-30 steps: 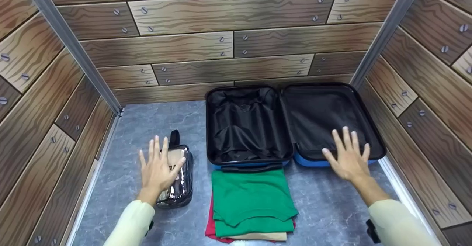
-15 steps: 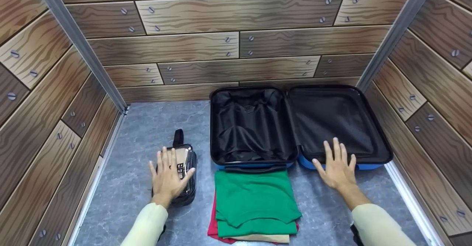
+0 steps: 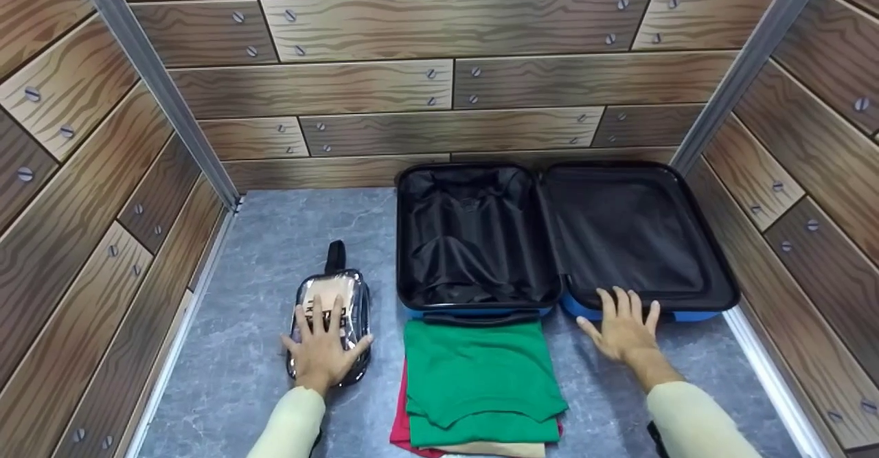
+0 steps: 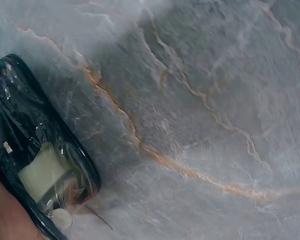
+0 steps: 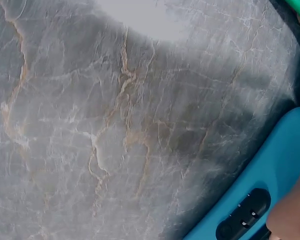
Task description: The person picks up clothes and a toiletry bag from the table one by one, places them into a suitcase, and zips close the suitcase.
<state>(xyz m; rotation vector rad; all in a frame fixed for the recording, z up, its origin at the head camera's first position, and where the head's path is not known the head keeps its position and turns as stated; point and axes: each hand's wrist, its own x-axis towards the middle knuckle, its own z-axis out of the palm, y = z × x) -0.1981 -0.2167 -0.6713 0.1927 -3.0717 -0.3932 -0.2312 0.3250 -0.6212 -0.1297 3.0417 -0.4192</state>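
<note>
My left hand is spread, fingers straight, over the lower part of a clear toiletry bag with black trim and a strap; whether it touches the bag cannot be told. The left wrist view shows small items inside the bag. My right hand, fingers extended, is at the front edge of the right half of an open suitcase, fingertips over its rim. In the right wrist view a bit of that hand shows beside the blue shell and its black combination lock.
The suitcase's left half has a black lining. In front of it lies a folded stack with a green T-shirt on top, red cloth and beige cloth beneath. Wood-patterned walls enclose the grey marbled floor.
Both hands have come down and nearer in the head view, the left lower over the bag, the right back to the suitcase's front edge. Bag, stack and suitcase stay in place; the view shifts slightly.
</note>
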